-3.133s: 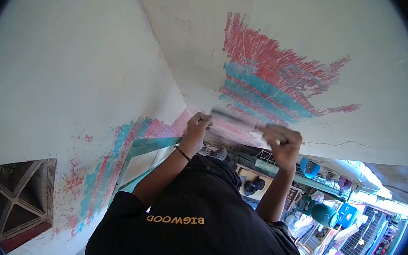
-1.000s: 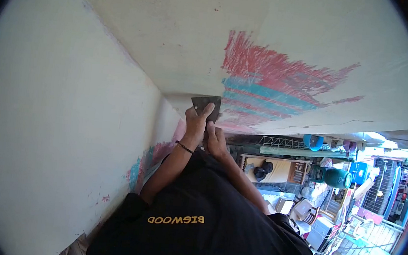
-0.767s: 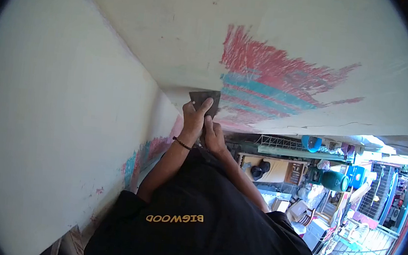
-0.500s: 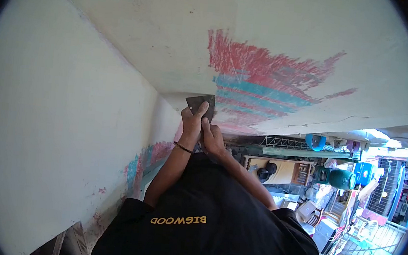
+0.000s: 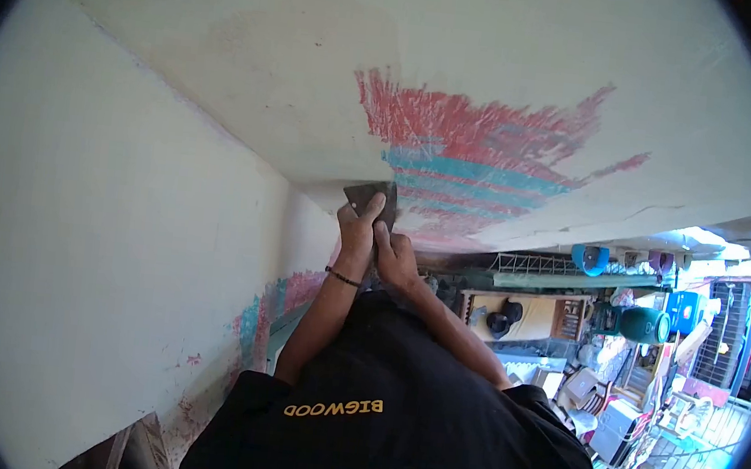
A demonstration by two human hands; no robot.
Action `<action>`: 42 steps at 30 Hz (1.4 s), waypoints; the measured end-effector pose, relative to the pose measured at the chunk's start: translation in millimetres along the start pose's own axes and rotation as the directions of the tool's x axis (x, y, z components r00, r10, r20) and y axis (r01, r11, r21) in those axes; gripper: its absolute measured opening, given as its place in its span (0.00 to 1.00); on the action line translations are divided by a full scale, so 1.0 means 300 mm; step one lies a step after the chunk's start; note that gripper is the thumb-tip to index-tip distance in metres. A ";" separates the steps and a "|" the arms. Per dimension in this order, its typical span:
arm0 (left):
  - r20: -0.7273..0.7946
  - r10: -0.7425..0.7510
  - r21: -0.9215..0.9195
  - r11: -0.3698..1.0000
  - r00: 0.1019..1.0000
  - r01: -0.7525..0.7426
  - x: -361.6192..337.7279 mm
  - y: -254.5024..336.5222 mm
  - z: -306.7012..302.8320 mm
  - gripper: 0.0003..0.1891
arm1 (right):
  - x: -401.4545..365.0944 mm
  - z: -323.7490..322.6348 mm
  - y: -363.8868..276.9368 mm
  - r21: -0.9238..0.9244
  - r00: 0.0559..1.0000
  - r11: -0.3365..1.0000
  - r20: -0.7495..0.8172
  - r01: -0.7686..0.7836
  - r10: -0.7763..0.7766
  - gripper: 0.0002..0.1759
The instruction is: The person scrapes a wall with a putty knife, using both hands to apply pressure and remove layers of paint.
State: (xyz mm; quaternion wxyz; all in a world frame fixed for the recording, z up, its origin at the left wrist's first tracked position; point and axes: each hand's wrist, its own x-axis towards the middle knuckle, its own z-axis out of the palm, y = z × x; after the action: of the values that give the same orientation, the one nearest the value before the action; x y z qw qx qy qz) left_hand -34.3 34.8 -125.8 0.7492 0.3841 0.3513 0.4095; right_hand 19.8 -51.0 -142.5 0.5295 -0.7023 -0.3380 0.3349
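Observation:
My left hand (image 5: 357, 233), with a dark beaded bracelet on its wrist, grips a dark flat scraper (image 5: 384, 197), its thumb pressed along the blade. Close beside it, my right hand (image 5: 397, 259) closes round the lower part of the same tool, which the fingers largely hide. The scraper's wide edge lies against the pale wall (image 5: 317, 93), near the left end of a patch of blue paint (image 5: 481, 172). Above that is rough red paint (image 5: 459, 120).
Another pale wall (image 5: 122, 237) meets this one at a corner on the left, with red and blue marks low down. At the right are a wooden bench (image 5: 526, 317), a green container (image 5: 644, 325), a blue container (image 5: 684, 311) and assorted clutter.
The view has shifted a little, so the painted patch sits slightly further left and lower, the bench further right. Both hands keep their hold on the scraper, almost unmoved in the view.

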 end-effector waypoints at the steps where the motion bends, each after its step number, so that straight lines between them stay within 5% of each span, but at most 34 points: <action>1: 0.027 -0.006 -0.017 1.000 1.000 0.007 0.000 0.022 0.009 0.09 | -0.011 -0.010 -0.028 -0.009 1.000 1.000 -0.004 0.020 -0.020 0.36; 7: -0.028 -0.079 -0.130 0.989 0.996 0.075 -0.033 0.027 0.028 0.09 | -0.021 -0.006 0.006 -0.048 0.999 0.998 0.022 -0.032 0.033 0.36; 10: 0.023 0.071 0.083 0.994 0.997 -0.073 0.016 0.044 0.013 0.09 | -0.010 -0.013 -0.058 -0.019 1.000 1.000 0.001 0.011 -0.011 0.36; 15: 0.009 -0.091 -0.057 0.994 0.996 0.092 -0.004 0.000 -0.002 0.10 | -0.026 -0.021 -0.021 -0.033 0.998 0.998 0.034 -0.050 0.051 0.36; 18: 0.008 0.015 -0.039 0.999 1.000 -0.014 0.002 0.045 0.030 0.09 | 0.010 -0.027 -0.056 -0.015 1.000 1.000 0.021 0.004 -0.004 0.36; 22: 0.053 -0.016 -0.098 0.995 0.998 0.021 -0.020 0.118 0.062 0.09 | 0.000 -0.026 -0.090 -0.061 1.000 0.998 0.011 0.011 -0.011 0.36; 26: -0.001 -0.007 -0.097 0.995 1.000 0.007 -0.002 0.013 0.005 0.11 | 0.000 -0.009 0.048 -0.108 0.999 0.994 0.053 -0.002 0.007 0.36; 30: 0.076 0.010 -0.094 0.996 0.997 -0.003 -0.018 0.145 0.075 0.12 | -0.004 -0.036 -0.121 -0.065 1.000 0.998 0.030 0.010 -0.008 0.36; 35: -0.028 -0.055 -0.120 0.991 0.998 0.051 -0.014 0.004 0.009 0.09 | -0.019 -0.028 -0.005 -0.079 0.997 0.997 0.073 -0.024 0.030 0.38; 39: 0.024 -0.019 -0.124 0.992 1.000 0.022 -0.066 0.193 0.124 0.09 | -0.019 -0.026 -0.085 -0.095 0.999 0.995 0.028 -0.043 0.046 0.37; 42: -0.036 0.010 -0.064 0.998 0.999 -0.012 -0.033 0.088 0.055 0.09 | -0.018 -0.029 -0.070 -0.066 0.998 0.997 0.032 -0.045 0.048 0.37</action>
State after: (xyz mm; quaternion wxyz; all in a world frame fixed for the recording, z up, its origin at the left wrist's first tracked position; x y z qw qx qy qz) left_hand -33.6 31.0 -93.3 0.7524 0.3545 0.3492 0.4315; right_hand 21.4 -55.5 -119.6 0.4924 -0.7213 -0.3413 0.3477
